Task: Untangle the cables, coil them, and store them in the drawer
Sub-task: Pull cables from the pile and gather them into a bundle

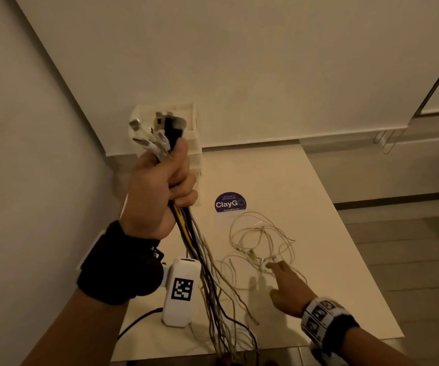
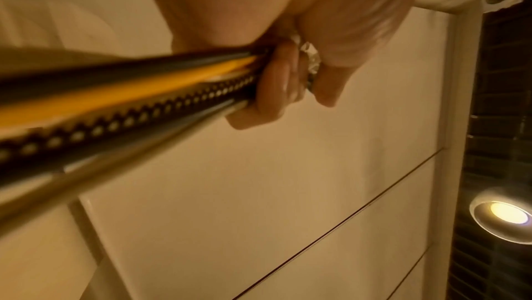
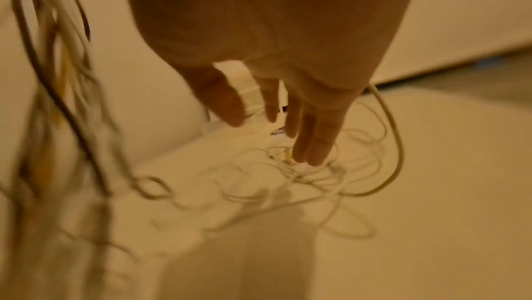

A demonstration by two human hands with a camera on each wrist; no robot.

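My left hand (image 1: 160,178) is raised above the table and grips a bundle of cables (image 1: 189,233) in black, yellow and white, plug ends (image 1: 157,130) sticking up above the fist. The bundle (image 2: 129,100) trails down past the wrist and over the table's near edge. A loose tangle of thin white cables (image 1: 260,241) lies on the table (image 1: 318,207). My right hand (image 1: 284,281) reaches down with straight fingers (image 3: 313,145), the tips at the connectors in the tangle (image 3: 316,179). A small white drawer unit (image 1: 194,154) stands behind the left hand.
A round purple sticker (image 1: 230,202) is on the tabletop beside the tangle. Walls close in at the left and back. The table's right edge drops to a tiled floor (image 1: 411,247).
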